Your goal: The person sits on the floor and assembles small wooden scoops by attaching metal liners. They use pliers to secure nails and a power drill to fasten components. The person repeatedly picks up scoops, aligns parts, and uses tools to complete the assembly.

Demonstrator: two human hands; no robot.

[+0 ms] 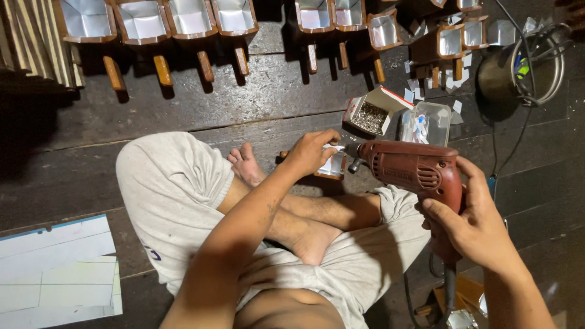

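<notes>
Scoops [143,21] with wooden handles are lying in a row across the floor [274,91] at twelve o'clock, a pot [518,76] at two, white sheets [58,274] at eight. A box of rivets [373,113] and a clear tub [426,122] are sitting just beyond the hands. The right hand [478,228] is wrapping tightly around a red drill [414,170], whose bit is pointing to nine o'clock at a small scoop [333,164]; the left hand [312,152] is clamping down on that scoop.

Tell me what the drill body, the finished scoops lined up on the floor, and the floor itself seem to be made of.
The drill in the right hand: dark red moulded casing with vent slots, probably plastic, with a metal chuck. The left hand steadies a small scoop. The finished scoops: shiny folded sheet metal, apparently with wood rims and wood handles. The floor: dark, worn wooden planks with visible grain and seams.
</notes>
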